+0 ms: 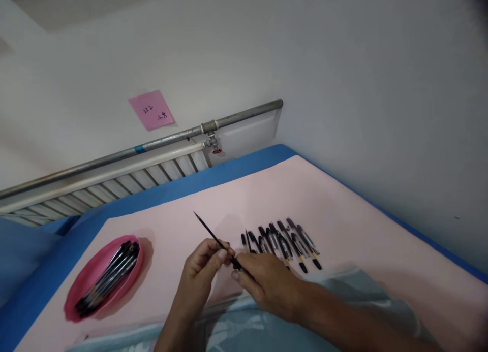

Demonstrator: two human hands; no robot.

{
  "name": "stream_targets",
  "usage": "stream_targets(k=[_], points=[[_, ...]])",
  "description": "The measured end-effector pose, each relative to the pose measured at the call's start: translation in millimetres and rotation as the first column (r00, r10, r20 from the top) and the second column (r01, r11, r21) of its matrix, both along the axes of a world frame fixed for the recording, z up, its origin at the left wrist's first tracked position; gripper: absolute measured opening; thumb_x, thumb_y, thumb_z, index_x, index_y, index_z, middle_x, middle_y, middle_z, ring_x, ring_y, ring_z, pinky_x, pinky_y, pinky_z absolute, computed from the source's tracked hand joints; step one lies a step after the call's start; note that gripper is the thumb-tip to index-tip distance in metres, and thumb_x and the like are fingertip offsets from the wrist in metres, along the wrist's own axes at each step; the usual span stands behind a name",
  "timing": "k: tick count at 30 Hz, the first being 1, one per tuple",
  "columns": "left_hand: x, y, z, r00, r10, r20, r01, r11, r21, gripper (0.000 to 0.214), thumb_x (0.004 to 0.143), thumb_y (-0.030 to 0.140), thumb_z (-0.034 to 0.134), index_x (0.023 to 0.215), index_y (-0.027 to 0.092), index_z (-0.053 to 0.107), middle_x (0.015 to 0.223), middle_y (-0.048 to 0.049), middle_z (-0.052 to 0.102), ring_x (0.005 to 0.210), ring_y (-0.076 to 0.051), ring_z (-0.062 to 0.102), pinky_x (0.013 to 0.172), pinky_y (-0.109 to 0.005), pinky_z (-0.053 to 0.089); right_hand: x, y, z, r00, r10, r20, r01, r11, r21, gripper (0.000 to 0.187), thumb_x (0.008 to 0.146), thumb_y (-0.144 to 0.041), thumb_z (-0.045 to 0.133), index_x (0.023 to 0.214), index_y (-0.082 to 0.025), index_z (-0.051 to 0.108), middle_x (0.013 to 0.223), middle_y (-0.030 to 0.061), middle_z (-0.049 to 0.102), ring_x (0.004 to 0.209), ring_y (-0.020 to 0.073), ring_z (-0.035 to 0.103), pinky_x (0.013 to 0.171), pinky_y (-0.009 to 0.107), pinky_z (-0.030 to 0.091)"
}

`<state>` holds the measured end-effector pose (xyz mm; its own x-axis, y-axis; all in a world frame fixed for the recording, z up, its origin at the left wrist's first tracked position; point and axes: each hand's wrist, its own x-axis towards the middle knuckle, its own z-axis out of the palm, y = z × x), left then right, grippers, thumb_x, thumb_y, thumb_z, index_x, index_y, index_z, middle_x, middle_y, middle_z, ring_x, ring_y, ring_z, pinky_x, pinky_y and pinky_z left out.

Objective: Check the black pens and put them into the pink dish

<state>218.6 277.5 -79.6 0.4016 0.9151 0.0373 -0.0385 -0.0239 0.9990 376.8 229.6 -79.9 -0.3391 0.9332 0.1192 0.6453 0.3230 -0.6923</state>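
Observation:
A thin black pen refill (208, 229) with a pointed tip slants up and to the left between my hands. My left hand (200, 270) pinches it around the middle with thumb and fingers. Its thicker black lower end sits in the closed fingers of my right hand (267, 281), which partly hide it. Just beyond my right hand, several clear and black pens (284, 243) lie side by side in a rough row, some with loose-looking black and yellow ends. To the left, a pink oval basket (91, 270) holds a bundle of similar pens (114, 273).
A pink sheet (171, 215) covers the blue table (244, 164). Light blue patterned cloth (244, 326) lies along the near side. Behind the table run a radiator (125, 184) and a metal pipe (168, 139); a pink note (151, 110) is on the wall.

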Motion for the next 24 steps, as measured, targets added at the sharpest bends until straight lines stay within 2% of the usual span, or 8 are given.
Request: stream_targets(k=[4, 7, 9, 11, 13, 15, 20, 24], points=[[-0.7, -0.3, 1.4, 0.996, -0.067, -0.057, 0.067, 0.998, -0.013, 0.019, 0.074, 0.027, 0.058, 0.089, 0.017, 0.063, 0.084, -0.0055, 0.062, 0.078, -0.016, 0.054, 0.075, -0.028, 0.042, 3.3, 1.5, 2.7, 0.995, -0.012, -0.1, 0.011, 1.0, -0.009, 0.014, 0.085, -0.023, 0.039, 0.086, -0.016, 0.052, 0.08, 0.0028, 0.058, 0.069, 0.0118, 0.051, 0.06, 0.021, 0.033], [-2.9, 1.4, 3.1, 1.0, 0.004, 0.0, -0.004, 1.0, -0.018, 0.029, 0.075, 0.03, 0.057, 0.099, 0.017, 0.059, 0.092, -0.0079, 0.061, 0.076, -0.016, 0.055, 0.071, -0.029, 0.043, 8.8, 4.3, 1.2, 0.986, -0.097, -0.132, 0.098, 0.995, 0.0, 0.018, 0.085, -0.028, 0.04, 0.076, -0.016, 0.05, 0.07, 0.0004, 0.054, 0.063, 0.0106, 0.047, 0.056, 0.02, 0.03], [-4.1, 2.9, 3.3, 0.999, 0.017, -0.032, -0.017, 1.0, -0.023, 0.023, 0.075, 0.031, 0.055, 0.092, 0.016, 0.059, 0.083, -0.0062, 0.061, 0.068, -0.014, 0.054, 0.065, -0.027, 0.042, 13.0, 6.7, -0.5, 0.975, -0.162, -0.151, 0.165, 0.986, 0.012, 0.022, 0.085, -0.031, 0.039, 0.071, -0.017, 0.047, 0.064, -0.0011, 0.051, 0.059, 0.0097, 0.045, 0.053, 0.02, 0.028], [-4.0, 3.3, 1.7, 0.985, -0.056, -0.163, 0.05, 0.998, -0.045, 0.016, 0.075, 0.03, 0.055, 0.08, 0.015, 0.058, 0.068, -0.0012, 0.057, 0.058, -0.011, 0.049, 0.057, -0.023, 0.039, 16.8, 8.9, -1.5, 0.965, -0.196, -0.175, 0.205, 0.978, 0.031, 0.023, 0.085, -0.031, 0.04, 0.067, -0.017, 0.045, 0.061, -0.0022, 0.047, 0.057, 0.009, 0.043, 0.052, 0.02, 0.026], [-1.8, 1.9, -2.2, 0.925, -0.186, -0.331, 0.169, 0.982, -0.08, 0.011, 0.073, 0.027, 0.055, 0.072, 0.015, 0.055, 0.06, 0.0022, 0.052, 0.053, -0.009, 0.044, 0.052, -0.021, 0.035, 19.7, 10.4, -1.2, 0.96, -0.207, -0.188, 0.22, 0.974, 0.051, 0.025, 0.085, -0.032, 0.041, 0.065, -0.017, 0.042, 0.059, -0.0032, 0.045, 0.055, 0.0085, 0.041, 0.051, 0.02, 0.025], [2.1, -1.1, -8.0, 0.829, -0.268, -0.492, 0.265, 0.961, -0.077, 0.008, 0.072, 0.024, 0.054, 0.07, 0.016, 0.055, 0.059, 0.0029, 0.05, 0.052, -0.009, 0.043, 0.05, -0.02, 0.031, 21.7, 11.1, 0.0, 0.96, -0.21, -0.186, 0.224, 0.973, 0.059, 0.026, 0.085, -0.032, 0.041, 0.063, -0.017, 0.041, 0.057, -0.0038, 0.043, 0.054, 0.0081, 0.039, 0.051, 0.02, 0.024], [12.4, -9.7, -19.9, 0.608, -0.197, -0.769, 0.334, 0.942, 0.022, 0.01, 0.069, 0.023, 0.052, 0.073, 0.016, 0.058, 0.065, -0.0008, 0.057, 0.057, -0.012, 0.047, 0.053, -0.023, 0.03, 23.7, 10.7, 2.7, 0.958, -0.226, -0.176, 0.24, 0.968, 0.065, 0.026, 0.085, -0.032, 0.042, 0.063, -0.017, 0.041, 0.056, -0.0042, 0.042, 0.052, 0.0075, 0.038, 0.05, 0.02, 0.024], [17.8, -13.6, -22.2, 0.534, -0.171, -0.828, 0.35, 0.936, 0.033, 0.011, 0.065, 0.023, 0.054, 0.074, 0.017, 0.057, 0.064, -0.0008, 0.057, 0.056, -0.013, 0.046, 0.052, -0.023, 0.027, 22.8, 10.2, 2.7, 0.964, -0.211, -0.165, 0.223, 0.973, 0.059, 0.024, 0.084, -0.031, 0.042, 0.065, -0.017, 0.043, 0.058, -0.0034, 0.045, 0.055, 0.0078, 0.04, 0.051, 0.02, 0.025]])
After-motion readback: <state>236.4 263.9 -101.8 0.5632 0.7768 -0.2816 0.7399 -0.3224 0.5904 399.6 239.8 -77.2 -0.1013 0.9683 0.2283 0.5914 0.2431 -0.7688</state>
